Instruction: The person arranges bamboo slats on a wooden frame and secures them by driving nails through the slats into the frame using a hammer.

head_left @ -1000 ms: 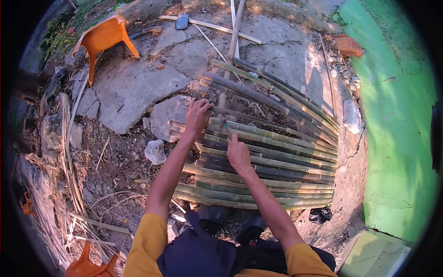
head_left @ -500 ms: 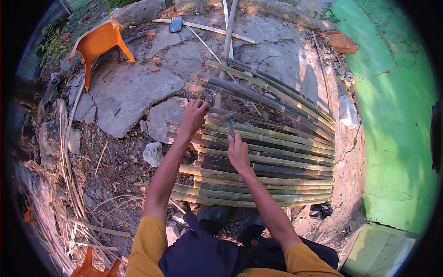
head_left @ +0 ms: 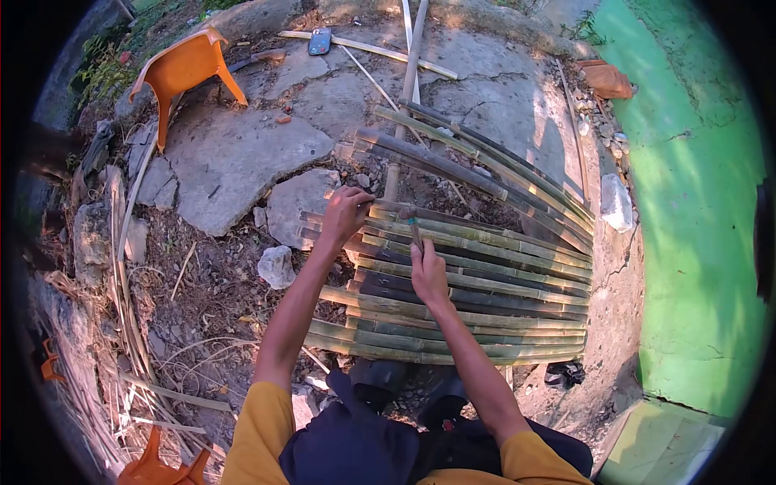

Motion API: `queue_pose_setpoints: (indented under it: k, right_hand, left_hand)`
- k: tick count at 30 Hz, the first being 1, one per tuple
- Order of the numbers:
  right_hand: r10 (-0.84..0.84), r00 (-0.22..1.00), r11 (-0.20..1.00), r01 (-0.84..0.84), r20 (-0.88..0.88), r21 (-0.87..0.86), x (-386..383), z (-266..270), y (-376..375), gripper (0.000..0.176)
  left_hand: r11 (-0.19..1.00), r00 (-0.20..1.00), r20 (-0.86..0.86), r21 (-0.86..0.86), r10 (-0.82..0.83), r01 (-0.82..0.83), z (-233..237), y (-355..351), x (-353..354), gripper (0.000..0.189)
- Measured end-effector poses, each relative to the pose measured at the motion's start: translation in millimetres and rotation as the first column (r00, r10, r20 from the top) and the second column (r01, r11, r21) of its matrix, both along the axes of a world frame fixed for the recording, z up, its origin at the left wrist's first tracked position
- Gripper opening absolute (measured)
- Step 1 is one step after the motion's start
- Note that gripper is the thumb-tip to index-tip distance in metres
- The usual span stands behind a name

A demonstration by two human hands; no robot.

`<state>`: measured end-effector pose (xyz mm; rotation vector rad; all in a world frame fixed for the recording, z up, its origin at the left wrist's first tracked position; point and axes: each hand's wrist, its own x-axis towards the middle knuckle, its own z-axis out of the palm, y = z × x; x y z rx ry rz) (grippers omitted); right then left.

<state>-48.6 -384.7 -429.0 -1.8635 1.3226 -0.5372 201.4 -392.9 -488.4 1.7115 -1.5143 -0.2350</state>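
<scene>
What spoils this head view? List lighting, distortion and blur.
Head view: fisheye bends the bamboo slats and green wall; a black vignette rings the edges; sun patches brighten the concrete at top; the tool in the right hand is too small to identify.

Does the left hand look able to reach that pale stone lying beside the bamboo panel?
Probably yes: the pale stone lies on open ground right beside the left forearm, uncovered. The left hand would first leave the bamboo slats.
</scene>
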Motion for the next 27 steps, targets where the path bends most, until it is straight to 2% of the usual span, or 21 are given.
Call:
queue_pose_setpoints:
  k: [3, 6, 9, 12, 15, 17, 20, 23, 25, 26, 27]
  right_hand:
    - [0.002, 1.000, 1.000, -0.002, -0.028, 0.014, 5, -1, -5, 0.030]
    - [-0.004, 0.999, 1.000, 0.003, -0.036, -0.016, 7, -5, -10, 0.032]
    - [0.008, 1.000, 0.998, -0.009, -0.022, -0.057, 11, -6, -12, 0.032]
    - [0.046, 0.998, 0.997, -0.049, -0.053, -0.062, 11, -11, -10, 0.029]
    - [0.085, 0.989, 0.994, -0.093, -0.119, -0.061, 9, -14, -6, 0.027]
    - [0.102, 0.983, 0.992, -0.112, -0.155, -0.057, 10, -14, -7, 0.026]
    - [0.082, 0.977, 0.994, -0.096, -0.199, -0.060, 10, -13, -7, 0.025]
    - [0.057, 0.981, 0.997, -0.066, -0.188, -0.042, 14, -4, -11, 0.022]
    - [-0.004, 0.998, 0.991, -0.005, -0.065, -0.133, 15, 3, -8, 0.021]
    - [-0.006, 0.998, 0.992, -0.003, -0.068, -0.123, 12, -2, -3, 0.021]
    - [0.056, 0.976, 0.995, -0.073, -0.209, -0.073, 10, -8, -2, 0.021]
  left_hand:
    - [0.999, 1.000, 0.018, 0.037, 0.026, -0.026, 0, -2, 0, 0.014]
    - [0.996, 0.998, -0.041, 0.075, 0.046, -0.043, 1, -5, -3, 0.012]
    - [0.994, 0.998, 0.048, 0.093, 0.047, -0.051, 0, -3, -6, 0.011]
    - [0.994, 0.997, -0.011, 0.075, 0.075, -0.074, -7, -4, -9, 0.012]
    - [0.997, 0.997, 0.062, 0.061, 0.046, -0.050, -1, -4, -15, 0.014]
    - [0.981, 0.993, 0.043, 0.153, 0.114, -0.119, 4, -1, -27, 0.020]
    - [0.978, 0.990, -0.008, 0.154, 0.141, -0.138, 2, -1, -29, 0.026]
    - [0.979, 0.991, -0.015, 0.159, 0.135, -0.131, 2, -2, -28, 0.027]
    - [0.979, 0.991, -0.013, 0.159, 0.134, -0.130, 4, -5, -26, 0.027]
    - [0.978, 0.991, -0.013, 0.161, 0.133, -0.129, 2, -2, -28, 0.026]
    - [0.979, 0.992, -0.010, 0.161, 0.125, -0.122, 2, -2, -27, 0.026]
